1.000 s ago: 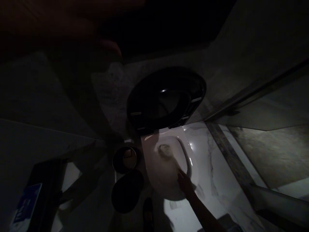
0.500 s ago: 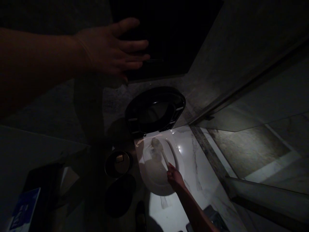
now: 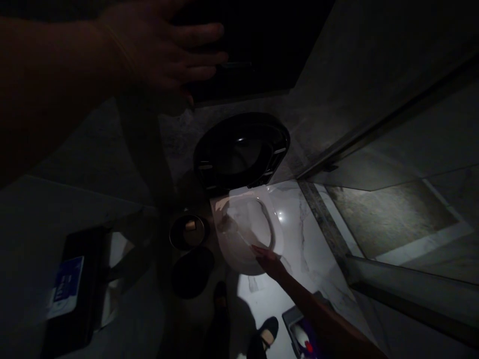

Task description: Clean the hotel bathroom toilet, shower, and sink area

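At the upper left my left hand (image 3: 172,50) has its fingers spread against a dark panel (image 3: 258,45) above the toilet; nothing shows in it. Lower down, my right hand (image 3: 268,260) is closed on the thin pale handle of a toilet brush (image 3: 243,237). The brush head lies inside the white toilet bowl (image 3: 247,262), toward its left side, and looks blurred. The black seat and lid (image 3: 241,117) stand raised behind the bowl.
Left of the toilet is an open round bin (image 3: 187,233) with a dark round shape beside it. A black holder (image 3: 80,249) hangs at the left. Two shoes and a grey caddy (image 3: 290,321) are at the bottom. A glass partition (image 3: 396,164) stands right.
The brush head has moved left in the bowl, and my right hand has shifted slightly with it. The view has tilted down, showing more of the caddy and a second shoe.
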`<state>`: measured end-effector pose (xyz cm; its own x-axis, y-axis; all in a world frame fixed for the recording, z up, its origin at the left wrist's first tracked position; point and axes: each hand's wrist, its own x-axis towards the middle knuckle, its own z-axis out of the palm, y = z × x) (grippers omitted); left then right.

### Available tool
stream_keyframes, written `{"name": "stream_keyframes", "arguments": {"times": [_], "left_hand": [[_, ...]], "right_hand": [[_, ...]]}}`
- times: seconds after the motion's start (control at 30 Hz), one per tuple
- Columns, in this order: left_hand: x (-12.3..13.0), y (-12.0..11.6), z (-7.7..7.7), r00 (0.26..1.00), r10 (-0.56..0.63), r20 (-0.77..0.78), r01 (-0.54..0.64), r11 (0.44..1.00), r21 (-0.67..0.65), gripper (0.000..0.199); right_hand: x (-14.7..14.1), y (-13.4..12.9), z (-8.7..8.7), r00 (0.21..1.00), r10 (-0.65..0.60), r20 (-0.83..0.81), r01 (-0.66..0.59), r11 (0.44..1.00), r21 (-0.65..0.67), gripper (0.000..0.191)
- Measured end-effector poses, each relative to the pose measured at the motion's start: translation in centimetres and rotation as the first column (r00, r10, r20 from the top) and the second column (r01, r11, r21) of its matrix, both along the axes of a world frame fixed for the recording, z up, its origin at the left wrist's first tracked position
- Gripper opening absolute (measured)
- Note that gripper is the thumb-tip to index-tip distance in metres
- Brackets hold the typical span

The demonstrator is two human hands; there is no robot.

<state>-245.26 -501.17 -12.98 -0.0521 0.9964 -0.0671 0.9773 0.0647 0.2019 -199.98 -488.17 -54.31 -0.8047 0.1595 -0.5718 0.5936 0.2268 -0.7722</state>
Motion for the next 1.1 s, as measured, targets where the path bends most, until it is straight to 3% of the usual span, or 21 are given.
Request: {"name": "stream_keyframes", "arguments": {"times": [0.07, 0.13, 0.2, 0.23, 0.33, 0.43, 0.5, 0.57, 0.7, 0.73, 0.77, 0.8, 0.87, 0.9, 0.93, 0.97, 1.0, 1.03, 1.07, 1.1], "left_hand": [[0.2, 0.0, 0.0, 1.0, 0.006, -0.026, -0.006, 1.0, -0.003, 0.044], [0.5, 0.1, 0.0, 0.999, -0.025, -0.042, 0.026, 1.0, 0.006, 0.049], [1.1, 0.2, 0.2, 0.998, -0.035, -0.043, 0.036, 0.999, 0.013, 0.054], [1.5, 0.3, 0.3, 0.999, 0.003, -0.042, -0.002, 1.0, 0.014, 0.051], [3.2, 0.7, 0.7, 0.987, 0.161, 0.007, -0.161, 0.987, -0.007, 0.025], [3.9, 1.2, 0.9, 0.943, 0.297, 0.151, -0.302, 0.953, 0.009, 0.014], [3.4, 1.2, 0.8, 0.832, 0.464, 0.305, -0.5, 0.865, 0.048, 0.02], [2.4, 1.1, 0.7, 0.735, 0.526, 0.427, -0.594, 0.804, 0.031, 0.026], [3.0, 1.5, 0.8, 0.781, 0.433, 0.451, -0.476, 0.879, -0.02, 0.043], [4.2, 2.0, 1.0, 0.736, 0.475, 0.482, -0.535, 0.845, -0.016, 0.034], [5.7, 2.7, 1.2, 0.645, 0.546, 0.535, -0.648, 0.761, 0.004, 0.02], [7.2, 3.4, 1.5, 0.518, 0.605, 0.604, -0.766, 0.643, 0.012, 0.008], [9.4, 4.6, 1.9, 0.26, 0.601, 0.755, -0.942, 0.331, 0.06, 0.016], [9.7, 4.8, 2.0, 0.195, 0.557, 0.807, -0.962, 0.269, 0.047, 0.022], [9.4, 4.7, 2.1, 0.195, 0.528, 0.826, -0.957, 0.285, 0.044, 0.027], [8.4, 4.3, 2.0, 0.261, 0.524, 0.81, -0.929, 0.366, 0.063, 0.031], [6.9, 3.7, 1.8, 0.392, 0.539, 0.746, -0.859, 0.505, 0.087, 0.03], [5.2, 2.9, 1.5, 0.607, 0.514, 0.606, -0.708, 0.696, 0.119, 0.027], [3.4, 2.1, 1.2, 0.809, 0.416, 0.414, -0.509, 0.849, 0.141, 0.034], [1.9, 1.3, 0.8, 0.941, 0.269, 0.206, -0.298, 0.946, 0.127, 0.047]], "right_hand": [[2.4, 1.2, 0.7, 0.964, 0.26, 0.048, -0.263, 0.929, 0.259, 0.049], [5.1, 2.6, 1.5, 0.877, 0.462, 0.131, -0.472, 0.779, 0.413, 0.054], [7.8, 4.3, 2.2, 0.753, 0.625, 0.207, -0.63, 0.591, 0.504, 0.058], [9.0, 5.4, 2.7, 0.703, 0.673, 0.231, -0.67, 0.516, 0.534, 0.059], [10.8, 8.9, 4.6, 0.646, 0.705, 0.292, -0.714, 0.422, 0.559, 0.061], [9.5, 12.0, 7.2, 0.54, 0.704, 0.461, -0.812, 0.294, 0.504, 0.063], [7.3, 13.2, 8.8, 0.498, 0.678, 0.54, -0.843, 0.234, 0.485, 0.063], [4.7, 13.7, 10.1, 0.512, 0.652, 0.56, -0.83, 0.207, 0.518, 0.062], [-0.7, 13.4, 11.4, 0.56, 0.639, 0.527, -0.772, 0.172, 0.612, 0.061], [-2.0, 13.2, 11.5, 0.571, 0.639, 0.515, -0.756, 0.164, 0.634, 0.06], [-3.3, 13.0, 11.6, 0.582, 0.64, 0.501, -0.739, 0.159, 0.655, 0.059], [-4.5, 12.7, 11.6, 0.59, 0.643, 0.489, -0.726, 0.157, 0.669, 0.057], [-6.8, 12.1, 11.4, 0.593, 0.66, 0.462, -0.71, 0.157, 0.686, 0.053], [-7.8, 11.8, 11.2, 0.586, 0.673, 0.451, -0.708, 0.155, 0.689, 0.051], [-8.8, 11.4, 11.1, 0.577, 0.686, 0.443, -0.709, 0.151, 0.689, 0.05], [-9.6, 11.0, 10.8, 0.568, 0.696, 0.44, -0.711, 0.145, 0.688, 0.049], [-10.4, 10.7, 10.6, 0.558, 0.703, 0.44, -0.716, 0.141, 0.684, 0.049], [-11.0, 10.4, 10.3, 0.553, 0.707, 0.441, -0.72, 0.139, 0.68, 0.049], [-11.6, 10.1, 10.0, 0.551, 0.707, 0.443, -0.724, 0.141, 0.676, 0.05], [-12.0, 10.0, 9.8, 0.553, 0.705, 0.444, -0.725, 0.145, 0.674, 0.051]]}}
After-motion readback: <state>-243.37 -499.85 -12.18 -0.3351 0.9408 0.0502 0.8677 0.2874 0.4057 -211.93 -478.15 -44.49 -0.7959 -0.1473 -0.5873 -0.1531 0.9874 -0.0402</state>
